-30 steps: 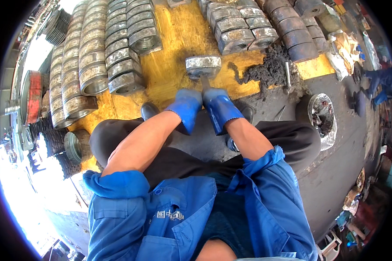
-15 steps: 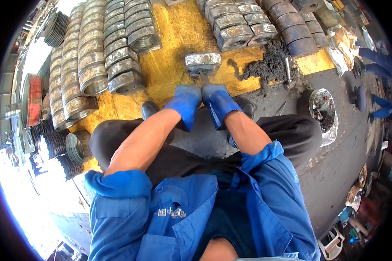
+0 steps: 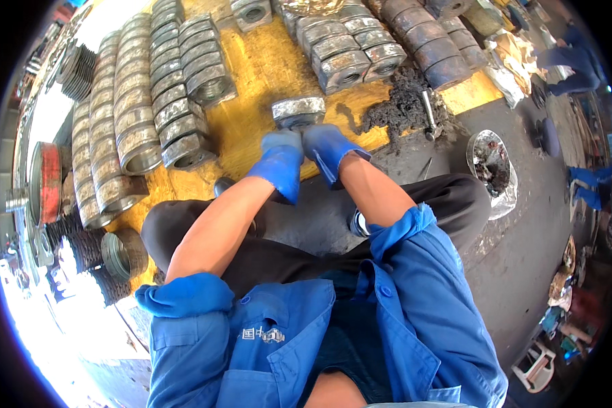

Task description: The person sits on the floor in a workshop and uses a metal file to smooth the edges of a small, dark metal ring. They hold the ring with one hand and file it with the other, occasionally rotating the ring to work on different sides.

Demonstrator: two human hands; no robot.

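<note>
A thick steel nut-like block with a worn, pale top face stands apart on the yellow board, in front of my knees. Right up against its near side are both my hands in blue work gloves. My left hand is closed, its fingers curled forward out of sight. My right hand sits close beside it, likewise closed, with its fingertips hidden at the block's lower edge. Whatever lies between the gloves and the block is covered by them.
Rows of steel nuts and rings line the left; more nuts and dark cylinders stand far right. A black greasy heap, a metal rod and a foil-lined container lie to the right.
Both hands have moved forward, closer to the block, and now hide the narrow shaft-like piece that showed between them and it. The whole view has shifted slightly.
</note>
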